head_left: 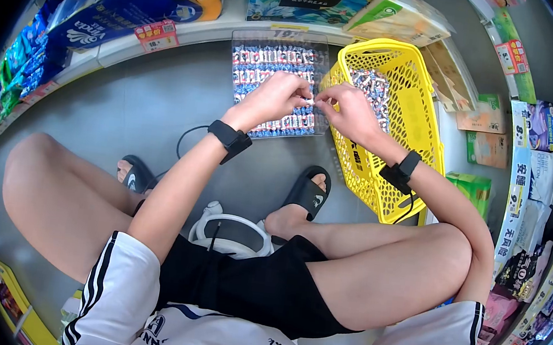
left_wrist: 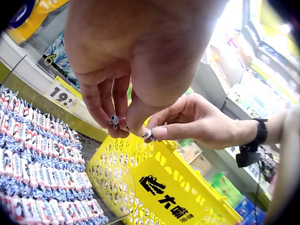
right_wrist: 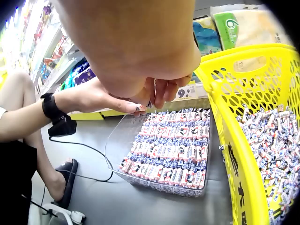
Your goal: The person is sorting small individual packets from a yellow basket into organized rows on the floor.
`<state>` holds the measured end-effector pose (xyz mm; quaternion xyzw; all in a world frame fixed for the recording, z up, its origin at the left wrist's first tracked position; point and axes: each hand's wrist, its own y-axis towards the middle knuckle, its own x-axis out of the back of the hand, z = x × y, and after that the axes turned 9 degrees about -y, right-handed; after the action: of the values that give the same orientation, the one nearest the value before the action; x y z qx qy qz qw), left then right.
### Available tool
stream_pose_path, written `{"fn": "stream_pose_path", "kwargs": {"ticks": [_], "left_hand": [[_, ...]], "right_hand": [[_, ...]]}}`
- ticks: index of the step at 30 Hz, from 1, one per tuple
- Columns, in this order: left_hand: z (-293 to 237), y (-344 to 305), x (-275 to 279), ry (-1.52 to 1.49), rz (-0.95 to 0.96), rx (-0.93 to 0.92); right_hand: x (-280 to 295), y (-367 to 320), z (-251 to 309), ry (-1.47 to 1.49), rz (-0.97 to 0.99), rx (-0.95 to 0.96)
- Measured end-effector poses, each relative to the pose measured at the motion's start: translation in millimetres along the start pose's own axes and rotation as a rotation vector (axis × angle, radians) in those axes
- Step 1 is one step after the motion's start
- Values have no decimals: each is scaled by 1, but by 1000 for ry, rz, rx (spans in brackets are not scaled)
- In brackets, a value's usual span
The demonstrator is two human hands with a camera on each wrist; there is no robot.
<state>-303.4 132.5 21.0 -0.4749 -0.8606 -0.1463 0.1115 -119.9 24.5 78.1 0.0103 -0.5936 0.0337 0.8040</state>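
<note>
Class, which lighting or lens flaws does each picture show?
Head view: wide-angle distortion bends the shelf edge, corners black; left wrist view: glare washes out the upper-right shelving, left hand shaded; right wrist view: glare whitens the upper-left shelving.

1 small candy [left_wrist: 123, 124], its wrapper twisted blue-and-white at the ends and reddish midway, is pinched between the left hand [head_left: 277, 97] and the right hand [head_left: 352, 110], partly hidden. Similar packed candies [right_wrist: 173, 152] are laid side by side in rows in a clear tray [right_wrist: 159, 186]. Loose candies [right_wrist: 272, 159] are heaped in a perforated yellow basket [right_wrist: 241, 183], placed just beside the tray.
</note>
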Motion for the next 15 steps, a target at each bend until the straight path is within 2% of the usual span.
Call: {"fn": "stream_pose_path", "kwargs": {"ticks": [1,3,6,8,9,10,15], "left_hand": [[5,-1,0,22,2,8],[12,-1,0,65,2,-19],[22,-2,-2,108,11,-70],[28,-3,-4,12,72,64],[34,-2,-5,9,74,66],[40,-3,-7,4,81,63],[66,1,-21,25,115,86]], "right_hand": [[-4,3,1,-45,-50,87],[-10,2,5,-72,-28,80],[-19,0,14,-87,125,-53],[-25,-4,17,-70,186,-41],[-30,-7,17,-56,242,-31],[-39,-12,14,6,201,25],[-60,-22,9,17,252,18]]}}
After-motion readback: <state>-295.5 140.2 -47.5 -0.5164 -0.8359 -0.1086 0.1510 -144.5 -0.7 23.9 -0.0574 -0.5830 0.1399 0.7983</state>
